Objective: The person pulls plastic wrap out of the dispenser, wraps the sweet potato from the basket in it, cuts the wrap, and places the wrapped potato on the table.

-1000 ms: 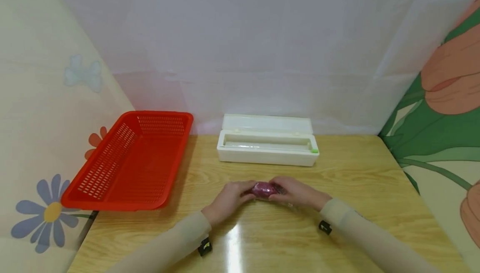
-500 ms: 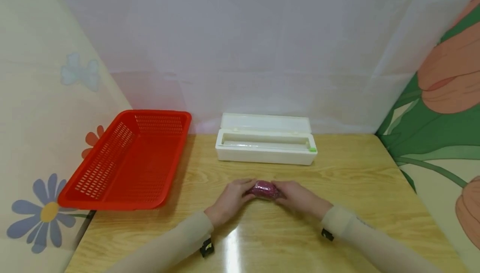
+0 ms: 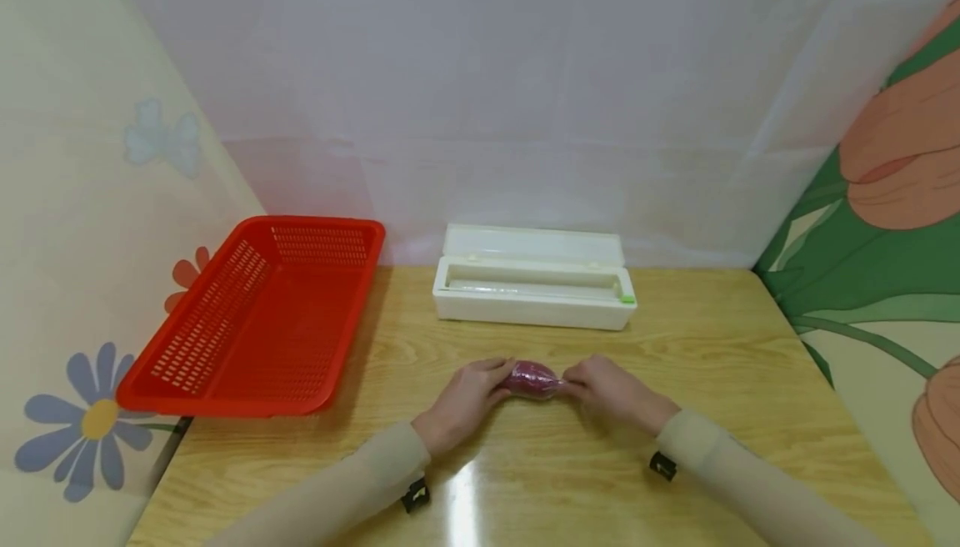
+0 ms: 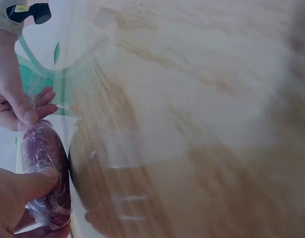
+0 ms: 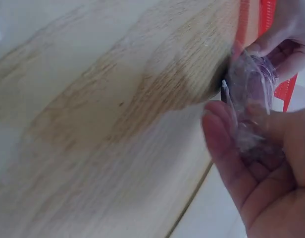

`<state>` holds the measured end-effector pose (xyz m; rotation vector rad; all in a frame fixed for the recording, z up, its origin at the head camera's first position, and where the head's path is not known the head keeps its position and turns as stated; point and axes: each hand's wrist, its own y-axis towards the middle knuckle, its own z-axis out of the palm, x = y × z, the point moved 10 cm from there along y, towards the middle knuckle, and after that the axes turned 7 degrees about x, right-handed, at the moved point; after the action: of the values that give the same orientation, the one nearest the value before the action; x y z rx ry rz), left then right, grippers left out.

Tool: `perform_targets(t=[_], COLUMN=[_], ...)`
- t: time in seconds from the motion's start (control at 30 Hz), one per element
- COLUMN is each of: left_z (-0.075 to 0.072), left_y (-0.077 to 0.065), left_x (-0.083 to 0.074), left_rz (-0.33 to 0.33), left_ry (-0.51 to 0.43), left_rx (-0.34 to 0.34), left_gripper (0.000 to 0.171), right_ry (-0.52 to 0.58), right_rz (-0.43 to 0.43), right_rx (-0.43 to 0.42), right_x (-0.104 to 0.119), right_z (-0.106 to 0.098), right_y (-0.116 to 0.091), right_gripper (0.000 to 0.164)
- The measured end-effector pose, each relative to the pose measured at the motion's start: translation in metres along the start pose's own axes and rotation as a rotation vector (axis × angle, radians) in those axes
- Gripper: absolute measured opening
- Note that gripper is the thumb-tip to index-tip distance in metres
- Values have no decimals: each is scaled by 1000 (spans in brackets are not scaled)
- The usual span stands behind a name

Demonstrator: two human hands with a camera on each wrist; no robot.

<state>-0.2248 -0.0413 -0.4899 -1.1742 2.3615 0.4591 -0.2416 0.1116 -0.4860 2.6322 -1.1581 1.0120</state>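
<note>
A purple-red oblong, which looks like a sweet potato (image 3: 532, 379), is wrapped in clear cling film (image 5: 252, 79) low over the table. My left hand (image 3: 467, 399) grips its left end, with the thumb across the wrapped side in the left wrist view. At the other end, my right hand (image 3: 611, 388) pinches the gathered tail of film between thumb and fingers. The film is drawn into a narrow twist there. Behind the hands stands a white cling film dispenser (image 3: 532, 312), its lid (image 3: 534, 244) raised and a green slider (image 3: 627, 299) at its right end.
To the left, a red plastic basket (image 3: 330, 388) with slotted walls stands on the wood-grain table (image 3: 720, 338). A white cloth (image 3: 480, 97) hangs behind the table, and flower-printed sheets (image 3: 892, 263) flank both sides.
My right hand has moved slightly right, off the body of the sweet potato, drawing the film end into a tail. The left hand keeps its grip in nearly the same place.
</note>
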Motion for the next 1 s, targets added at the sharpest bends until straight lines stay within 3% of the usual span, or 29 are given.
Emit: perform_targets(t=[0.23, 0.43, 0.6, 0.7, 0.8, 1.0], left_z=[-1, -1, 0, 0, -1, -1], left_y=[-1, 1, 1, 0, 1, 2], left_x=[2, 0, 0, 1, 2, 3], left_rz=[-33, -15, -20, -30, -38, -49], left_ry=[-43, -20, -39, -58, -66, -74], left_rx=[-15, -31, -33, -42, -43, -33], left_gripper=[49, 49, 49, 49, 50, 51], right_ry=[1, 30, 205, 379, 467, 313], right_rz=[125, 95, 70, 55, 45, 58], right_rx=[-171, -226, -226, -192, -144, -144], right_x=[-6, 0, -5, -13, -17, -18], right_z=[-21, -20, -14, -12, -11, -12], right_y=[-10, -9, -9, -10, -9, -3], right_gripper=[9, 9, 19, 29, 29, 26])
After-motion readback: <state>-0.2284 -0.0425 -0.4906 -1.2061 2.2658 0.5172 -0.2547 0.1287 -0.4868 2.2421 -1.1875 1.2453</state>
